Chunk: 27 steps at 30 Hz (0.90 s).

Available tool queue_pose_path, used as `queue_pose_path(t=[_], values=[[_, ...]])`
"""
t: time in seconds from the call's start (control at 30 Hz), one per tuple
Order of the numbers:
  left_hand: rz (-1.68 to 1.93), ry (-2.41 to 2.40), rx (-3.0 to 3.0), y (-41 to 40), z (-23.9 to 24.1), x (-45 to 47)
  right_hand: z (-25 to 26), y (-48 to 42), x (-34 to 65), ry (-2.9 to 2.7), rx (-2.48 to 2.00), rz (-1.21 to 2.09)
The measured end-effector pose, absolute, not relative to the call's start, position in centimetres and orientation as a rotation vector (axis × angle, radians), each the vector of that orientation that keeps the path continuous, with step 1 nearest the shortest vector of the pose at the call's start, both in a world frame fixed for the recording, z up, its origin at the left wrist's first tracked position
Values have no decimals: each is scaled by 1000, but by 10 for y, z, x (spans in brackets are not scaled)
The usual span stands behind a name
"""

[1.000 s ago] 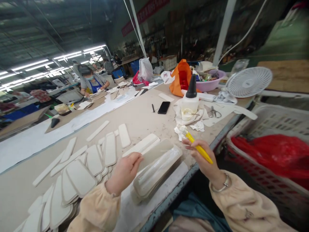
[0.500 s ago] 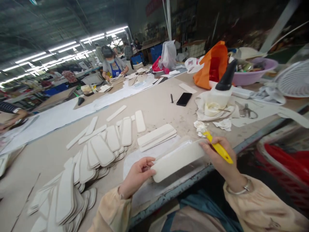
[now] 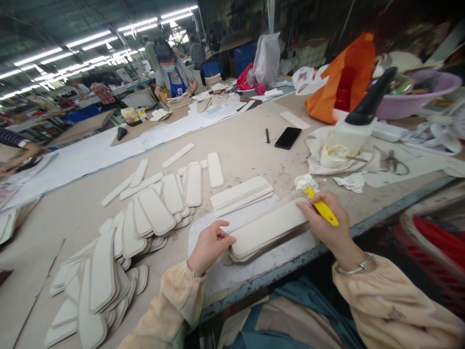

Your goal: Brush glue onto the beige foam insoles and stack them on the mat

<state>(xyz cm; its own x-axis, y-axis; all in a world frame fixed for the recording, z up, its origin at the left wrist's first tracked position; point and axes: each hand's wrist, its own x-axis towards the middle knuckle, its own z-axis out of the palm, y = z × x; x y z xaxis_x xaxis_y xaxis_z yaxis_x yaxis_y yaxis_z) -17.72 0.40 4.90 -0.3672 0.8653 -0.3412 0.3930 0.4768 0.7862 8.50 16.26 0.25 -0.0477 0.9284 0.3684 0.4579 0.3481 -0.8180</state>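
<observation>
A long white round-cornered strip (image 3: 271, 225) lies level over a stack of similar strips near the table's front edge. At its left end is my left hand (image 3: 212, 245), thumb on the edge and fingers curled. My right hand (image 3: 329, 220) keeps a yellow-handled tool (image 3: 326, 212) in its grip, while its thumb and fingertips touch the strip's right end. The tool's tip is hard to make out near a crumpled white wad (image 3: 305, 182). White paper (image 3: 200, 227) is under the stack. Just behind it is a smaller pile of strips (image 3: 241, 194).
Many loose strips (image 3: 154, 211) fan out at left. Beyond my right hand stand a cut-open white container (image 3: 350, 138), scissors (image 3: 394, 162), a phone (image 3: 288, 138) and an orange bag (image 3: 341, 82). A co-worker (image 3: 176, 80) handles pieces across the table.
The strip between my hands was tilted toward me and now lies flatter on the stack. My right hand, still with the yellow-handled tool, has shifted slightly. The camera view has turned a little.
</observation>
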Motion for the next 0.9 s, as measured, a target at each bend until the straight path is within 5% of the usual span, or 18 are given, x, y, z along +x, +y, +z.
queue_pose_path(t=[0.9], values=[[343,2155,1336,8,43,-185,-10,167,80,-1898,-1115,590]])
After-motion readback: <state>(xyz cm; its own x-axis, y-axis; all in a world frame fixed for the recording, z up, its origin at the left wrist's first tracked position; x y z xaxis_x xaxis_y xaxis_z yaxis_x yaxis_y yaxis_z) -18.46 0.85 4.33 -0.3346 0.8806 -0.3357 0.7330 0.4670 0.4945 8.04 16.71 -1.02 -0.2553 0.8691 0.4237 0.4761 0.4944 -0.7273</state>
